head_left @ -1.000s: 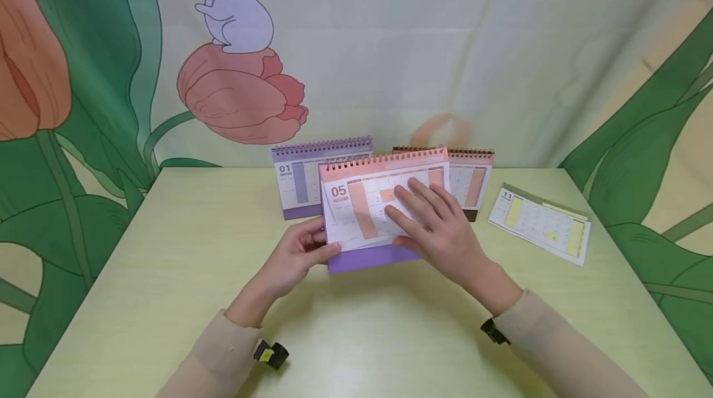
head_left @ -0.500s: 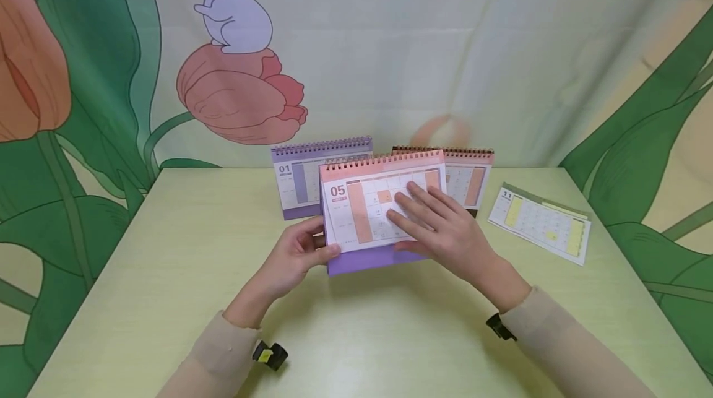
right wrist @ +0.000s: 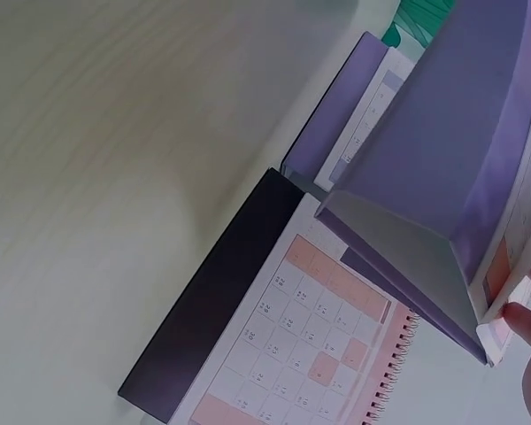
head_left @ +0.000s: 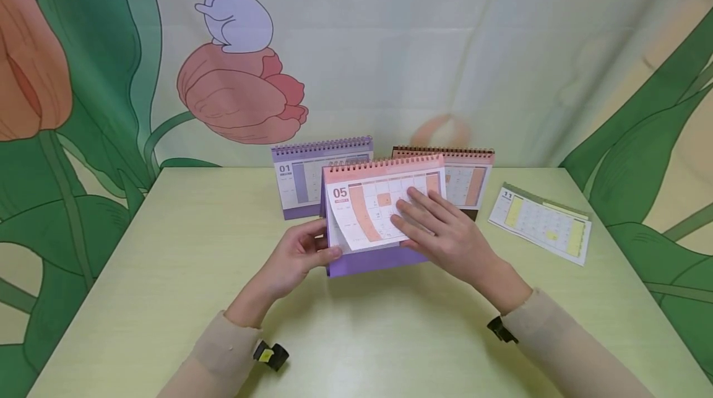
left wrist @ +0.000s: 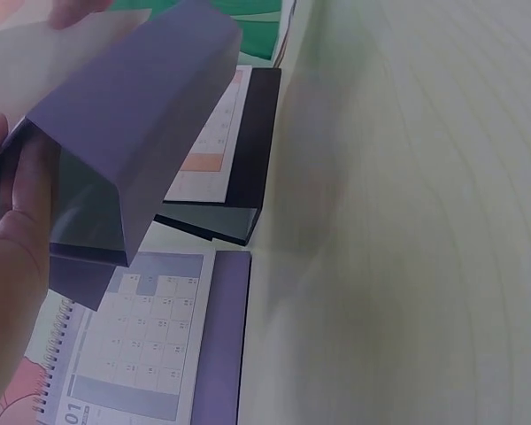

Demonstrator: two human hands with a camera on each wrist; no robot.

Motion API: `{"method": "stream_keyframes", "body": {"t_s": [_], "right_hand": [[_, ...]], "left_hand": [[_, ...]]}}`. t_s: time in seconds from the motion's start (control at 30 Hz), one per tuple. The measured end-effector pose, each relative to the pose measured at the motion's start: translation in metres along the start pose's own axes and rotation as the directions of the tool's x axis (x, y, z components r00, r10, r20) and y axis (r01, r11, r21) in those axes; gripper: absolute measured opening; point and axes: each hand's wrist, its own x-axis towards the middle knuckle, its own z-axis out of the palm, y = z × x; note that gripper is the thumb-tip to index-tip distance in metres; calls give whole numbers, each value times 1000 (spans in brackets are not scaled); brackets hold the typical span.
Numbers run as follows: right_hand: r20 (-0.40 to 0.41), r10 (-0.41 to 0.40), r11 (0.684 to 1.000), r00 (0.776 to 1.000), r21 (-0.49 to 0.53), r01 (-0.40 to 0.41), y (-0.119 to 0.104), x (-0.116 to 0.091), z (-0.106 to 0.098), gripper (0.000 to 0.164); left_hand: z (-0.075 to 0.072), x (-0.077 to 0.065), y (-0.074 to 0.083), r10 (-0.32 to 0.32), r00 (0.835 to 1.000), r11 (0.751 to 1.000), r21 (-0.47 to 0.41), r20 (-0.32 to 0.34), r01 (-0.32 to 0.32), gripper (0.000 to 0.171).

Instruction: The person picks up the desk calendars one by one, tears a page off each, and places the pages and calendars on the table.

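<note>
In the head view, a spiral-bound desk calendar [head_left: 384, 263] with a purple stand shows a peach 05 page [head_left: 364, 209]. My left hand [head_left: 298, 252] grips the stand's left edge, thumb in front and fingers inside, as the left wrist view shows too. The page's lower left corner stands away from the sheets behind it. Across the right part of this page lie the fingers of my right hand [head_left: 445, 231]. In the right wrist view, the thumb [right wrist: 524, 323] and a finger pinch the page at its edge.
Behind stand a purple desk calendar [head_left: 295, 190] showing 01 and a dark-based one [head_left: 470, 184] with a peach page, both partly covered. A loose-looking green and white 11 calendar sheet [head_left: 540, 221] lies at the right on the pale table [head_left: 195, 249]. A printed curtain [head_left: 379, 64] hangs behind.
The 05 page's lower left corner has come away from the sheets behind it. My right hand has shifted slightly right and down; my left hand has kept its grip.
</note>
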Motion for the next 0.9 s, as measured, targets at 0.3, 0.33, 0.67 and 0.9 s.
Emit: {"method": "stream_keyframes", "body": {"t_s": [0.3, 0.33, 0.67, 0.9], "right_hand": [[-52, 138, 988, 989, 77, -134, -13, 4, 3, 30], [-51, 164, 984, 985, 78, -160, -16, 4, 4, 30], [18, 304, 953, 952, -4, -304, -37, 8, 6, 35], [58, 329, 944, 942, -17, -329, -47, 12, 8, 40]], "left_hand": [[2, 2, -2, 0, 1000, 1000, 20, -7, 0, 48], [2, 2, -3, 0, 1000, 1000, 24, -7, 0, 48], [8, 5, -4, 24, 1000, 999, 27, -19, -24, 47], [12, 9, -6, 60, 998, 998, -30, -38, -61, 52]]}}
